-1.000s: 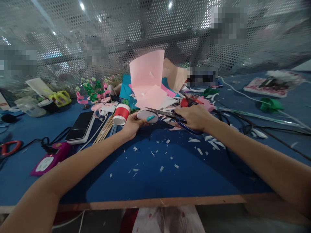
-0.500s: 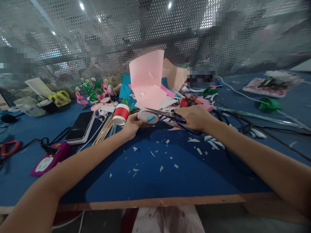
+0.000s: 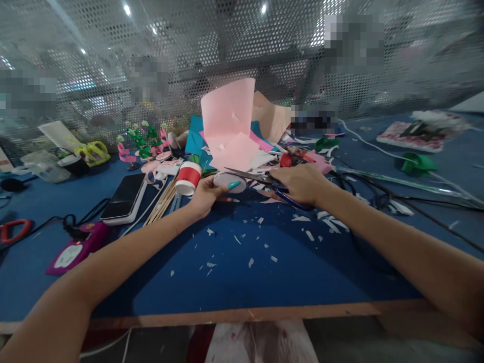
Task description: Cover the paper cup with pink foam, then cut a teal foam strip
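Left hand (image 3: 204, 197): closed in a pinch on the white disc (image 3: 223, 180), thumb on its upper face; the fingers underneath are mostly hidden.
Right hand (image 3: 298, 182): curled round the handles of the scissors (image 3: 255, 177); how far its fingers are spread cannot be told.
White disc: held up over the table (image 3: 227, 290), between the hands, tilted so its face shows.
Blades: at the disc's far edge, pointing towards the left hand; their opening is too small to judge. Short, light bites, with the disc turned into them, should suit a round edge best.
Thumb: near the blades, so best set back before each bite.
Cup (image 3: 188, 178): just beside the left hand, leaving little elbow room there.
Paper scraps (image 3: 251, 262): scattered nearer the body.
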